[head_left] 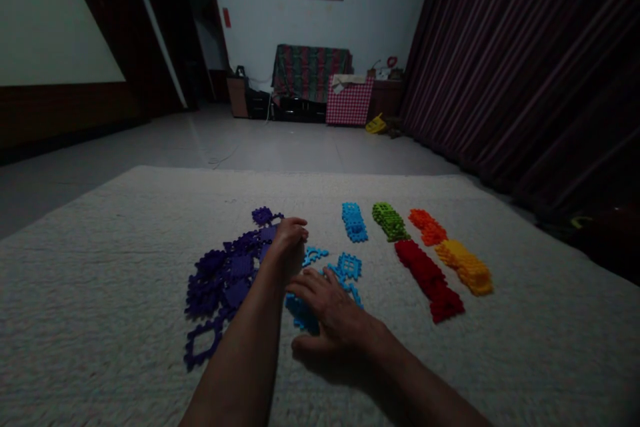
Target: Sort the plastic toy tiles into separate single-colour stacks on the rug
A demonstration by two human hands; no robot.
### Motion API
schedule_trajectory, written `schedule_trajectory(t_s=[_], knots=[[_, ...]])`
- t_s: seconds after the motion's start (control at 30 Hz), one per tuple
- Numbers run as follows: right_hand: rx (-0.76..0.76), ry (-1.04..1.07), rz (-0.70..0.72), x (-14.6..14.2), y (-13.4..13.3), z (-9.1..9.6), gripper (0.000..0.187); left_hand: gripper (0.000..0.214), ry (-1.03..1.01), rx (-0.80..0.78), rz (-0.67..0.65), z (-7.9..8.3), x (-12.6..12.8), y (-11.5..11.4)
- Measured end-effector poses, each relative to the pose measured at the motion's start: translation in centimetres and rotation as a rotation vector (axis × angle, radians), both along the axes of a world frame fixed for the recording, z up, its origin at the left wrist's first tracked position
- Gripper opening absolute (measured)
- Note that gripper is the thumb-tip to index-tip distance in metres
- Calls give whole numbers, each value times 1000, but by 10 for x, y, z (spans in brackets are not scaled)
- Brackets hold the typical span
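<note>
My left hand (291,237) reaches forward, bent at the wrist, between purple and light blue interlocking toy pieces. Its fingers are mostly hidden, so I cannot make out whether they hold anything. My right hand (325,307) lies palm down over the light blue pieces (301,312), fingers stretched and thumb apart. More light blue pieces (350,265) show beyond its knuckles. Left of my left forearm spreads a loose heap of purple pieces (241,267), partly covered by the arm. A purple square frame piece (203,342) lies at the heap's near end.
Overlapping rows of light blue (355,222), green (391,221), orange (428,227), red (429,280) and yellow pieces (465,267) lie to the right. All rest on a pale quilted mat (120,293). Beyond it are a tiled floor (305,147), low furniture and a dark curtain (515,67).
</note>
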State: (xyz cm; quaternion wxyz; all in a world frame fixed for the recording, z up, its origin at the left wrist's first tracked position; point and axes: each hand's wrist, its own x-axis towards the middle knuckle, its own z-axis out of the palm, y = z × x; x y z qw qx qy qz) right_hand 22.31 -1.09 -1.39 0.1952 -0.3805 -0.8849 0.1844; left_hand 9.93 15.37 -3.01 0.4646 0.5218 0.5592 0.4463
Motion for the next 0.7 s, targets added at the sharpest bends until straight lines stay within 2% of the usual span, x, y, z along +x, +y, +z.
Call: schedule_trajectory(t_s=[0.1,0.2,0.37,0.5,0.63,0.7], knots=[[-3,-19,-57,-1,-6,-3,65,24,388,78,-204,2,-6,3],[20,7,-69,4,-10,0,53,20,541,104,-354,13,-9,4],[40,47,8,15,-14,5,51,16,403,-25,-473,18,-1,-4],[11,77,-8,25,-19,5,55,15,313,-122,-505,15,8,-7],[1,89,0,33,-27,10,52,15,298,-129,-544,13,16,-10],[-3,92,-16,37,-31,13,50,14,258,-27,-450,10,19,-11]])
